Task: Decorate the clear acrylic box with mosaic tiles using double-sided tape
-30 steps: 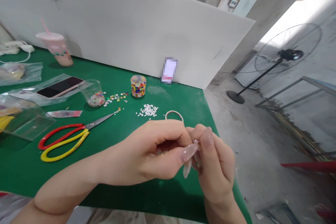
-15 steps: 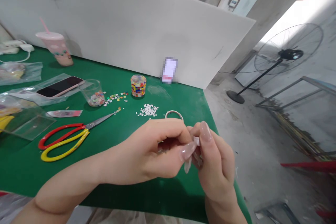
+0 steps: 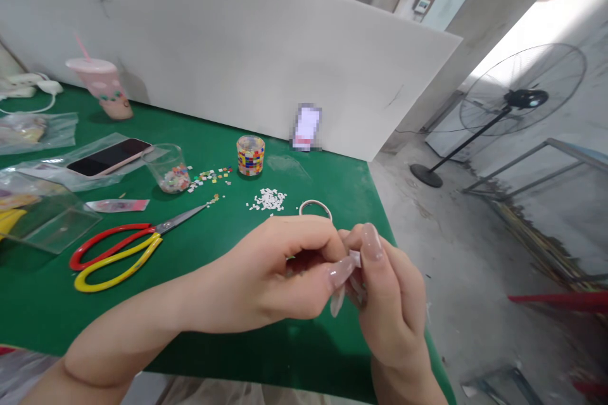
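Over the front of the green table (image 3: pixel 247 354), my left hand (image 3: pixel 289 269) and my right hand (image 3: pixel 392 297) meet, fingers curled into pinches. A small white piece (image 3: pixel 355 257) shows between both thumbs and fingertips; its exact kind is too small to make out. Just beyond my left hand lies a thin whitish ring (image 3: pixel 315 202), partly hidden by that hand. A pile of tiny white square chips (image 3: pixel 268 199) is spread behind my left wrist. Past it stands a round container (image 3: pixel 250 155) covered in multicoloured tiles.
Red-and-yellow scissors (image 3: pixel 121 253), a clear cup (image 3: pixel 170 169) of coloured chips, a small tube (image 3: pixel 117 204), a phone (image 3: pixel 109 157) and a clear box (image 3: pixel 42 212) sit at left. A pink cup (image 3: pixel 102 88) stands behind. A white panel (image 3: pixel 228 44) borders the back; a fan (image 3: pixel 525 99) is at right.
My hands stay together around the small white piece. Only a slight shift of the fingertips shows; the table items have not moved.
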